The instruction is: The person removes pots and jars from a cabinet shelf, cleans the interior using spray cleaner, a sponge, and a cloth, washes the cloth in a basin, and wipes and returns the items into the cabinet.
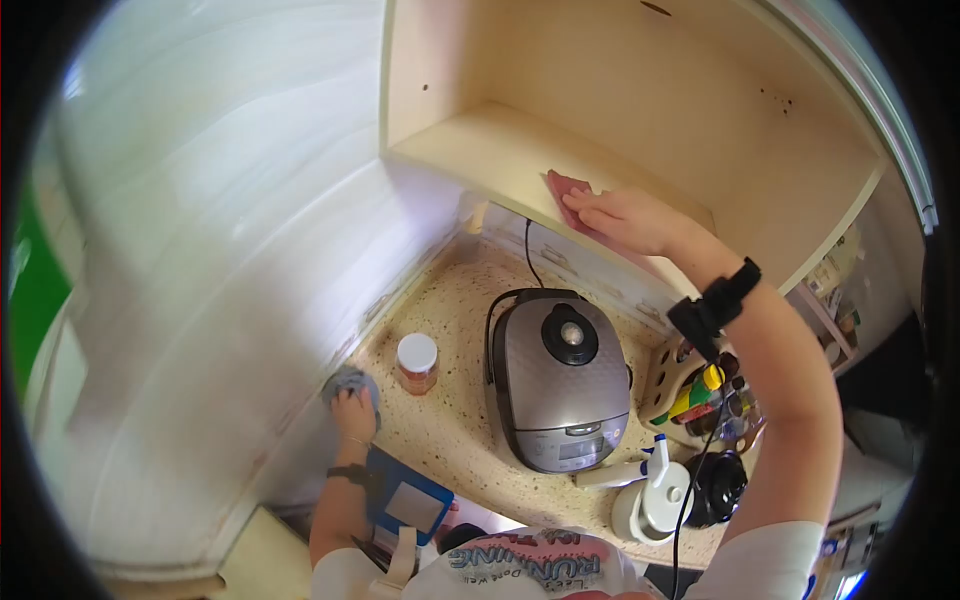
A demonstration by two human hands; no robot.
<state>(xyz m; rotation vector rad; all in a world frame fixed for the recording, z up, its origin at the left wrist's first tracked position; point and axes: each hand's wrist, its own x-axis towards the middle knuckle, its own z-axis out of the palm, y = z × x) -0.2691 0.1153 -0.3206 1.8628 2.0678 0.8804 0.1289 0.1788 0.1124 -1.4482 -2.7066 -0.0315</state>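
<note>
My right hand (628, 220) presses a folded pink cloth (565, 186) onto the front part of the cabinet's bottom board (470, 150), its fingers held together over the cloth. Low on the left, my left hand (354, 415) has its fingers curled on a bunched grey cloth (345, 381) at the counter's edge by the wall. A jar with a white lid (417, 352) stands on the speckled counter (455, 430), a short way right of that cloth. Below my right hand sits a grey rice cooker (565, 390) with its lid down.
Right of the cooker is a beige basket (664, 375) holding bottles, one with a yellow cap (712, 377). In front stand a white spray bottle (615, 474), a white jug (655, 505) and a black pot (718, 487). A cord (529, 245) runs up behind the cooker.
</note>
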